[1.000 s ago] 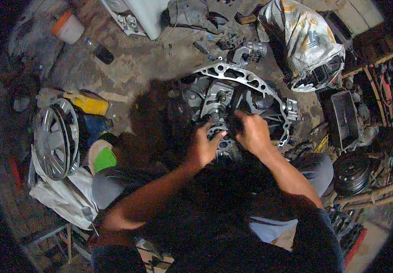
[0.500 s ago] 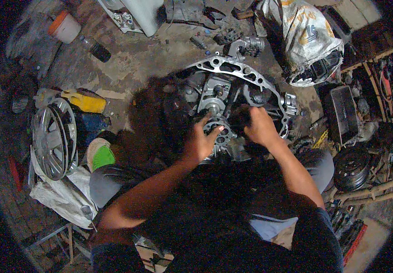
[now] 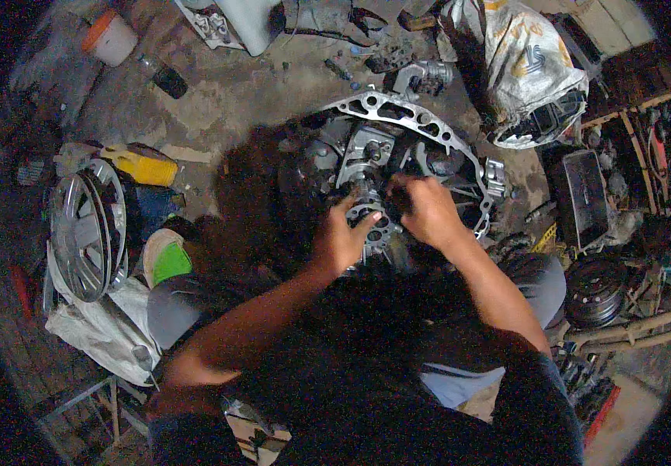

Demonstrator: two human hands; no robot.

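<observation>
A large metal gearbox housing (image 3: 421, 116) with a perforated rim lies open in front of me, its inner parts partly in shadow. My left hand (image 3: 338, 239) grips a round metal part with holes round its face (image 3: 379, 233), thumb and fingers at its left side. Just to the right, my right hand (image 3: 428, 211) is closed, its fingertips curled in dark shadow by the shaft (image 3: 362, 175). Whatever those fingers hold is hidden. Behind both hands a grey metal block (image 3: 369, 147) stands inside the housing.
Two wheel covers (image 3: 79, 237) and a yellow container (image 3: 143, 166) are at the left. A stuffed white sack (image 3: 525, 66) lies at the far right, above a dark tray (image 3: 584, 198) and a wheel rim (image 3: 595, 291). A dark bottle (image 3: 163, 78) lies at the far left.
My right hand has shifted left, closer to the shaft and the round part. My left hand keeps its grip in nearly the same place.
</observation>
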